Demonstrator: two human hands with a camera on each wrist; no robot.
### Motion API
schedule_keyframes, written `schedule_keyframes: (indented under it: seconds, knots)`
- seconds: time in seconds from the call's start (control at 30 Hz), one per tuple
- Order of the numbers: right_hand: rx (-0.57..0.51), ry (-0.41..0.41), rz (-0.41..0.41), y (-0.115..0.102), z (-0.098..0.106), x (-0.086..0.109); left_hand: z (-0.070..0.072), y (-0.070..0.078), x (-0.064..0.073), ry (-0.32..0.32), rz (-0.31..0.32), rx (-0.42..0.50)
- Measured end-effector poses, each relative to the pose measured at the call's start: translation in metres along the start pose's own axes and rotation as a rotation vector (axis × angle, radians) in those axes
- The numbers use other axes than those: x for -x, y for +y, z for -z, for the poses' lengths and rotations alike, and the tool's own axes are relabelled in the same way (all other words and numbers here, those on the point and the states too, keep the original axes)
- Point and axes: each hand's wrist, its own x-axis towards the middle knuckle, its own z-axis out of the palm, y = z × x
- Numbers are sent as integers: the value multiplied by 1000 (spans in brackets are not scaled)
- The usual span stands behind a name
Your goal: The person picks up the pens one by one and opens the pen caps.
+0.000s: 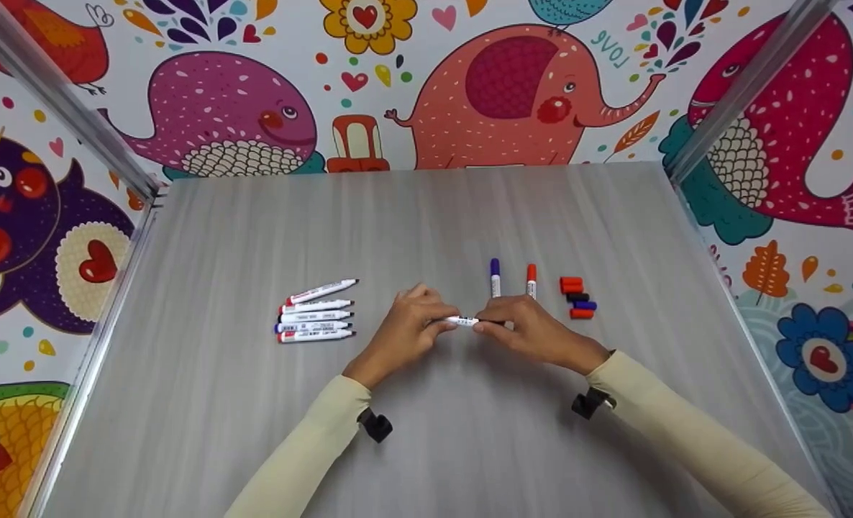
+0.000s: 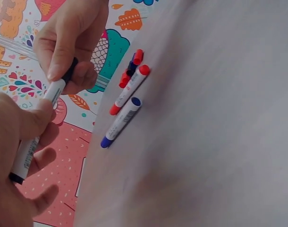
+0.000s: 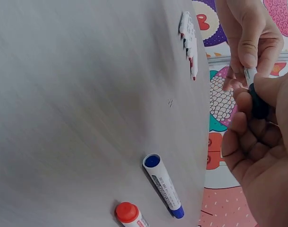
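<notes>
Both hands hold one white marker [image 1: 462, 321] between them over the middle of the table, lying level in the head view. My left hand [image 1: 411, 327] grips its barrel, thumb along the side and the black end plug showing in the left wrist view. With thumb and fingers, my right hand [image 1: 531, 329] pinches the marker's black cap [image 2: 70, 70], which sits on the barrel's far end. Beyond the right hand lie a blue-capped marker [image 1: 495, 277] and a red-capped marker [image 1: 531, 280], partly hidden by that hand in the head view.
Several uncapped white markers [image 1: 317, 315] lie in a row on the left, tips pointing right. To the right is a short column of loose caps [image 1: 577, 296] in red, black and blue. Cartoon-printed walls [image 1: 369, 86] with metal posts enclose the grey table [image 1: 254, 230].
</notes>
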Motion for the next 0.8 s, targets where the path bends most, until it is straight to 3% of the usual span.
schedule_keyframes:
  seconds: [0.37, 0.8]
  knots:
    - [82, 60, 90, -10, -4, 6, 15, 7, 0, -43, 8, 57]
    - [169, 111, 275, -5, -12, 6, 16, 7, 4, -74, 19, 127]
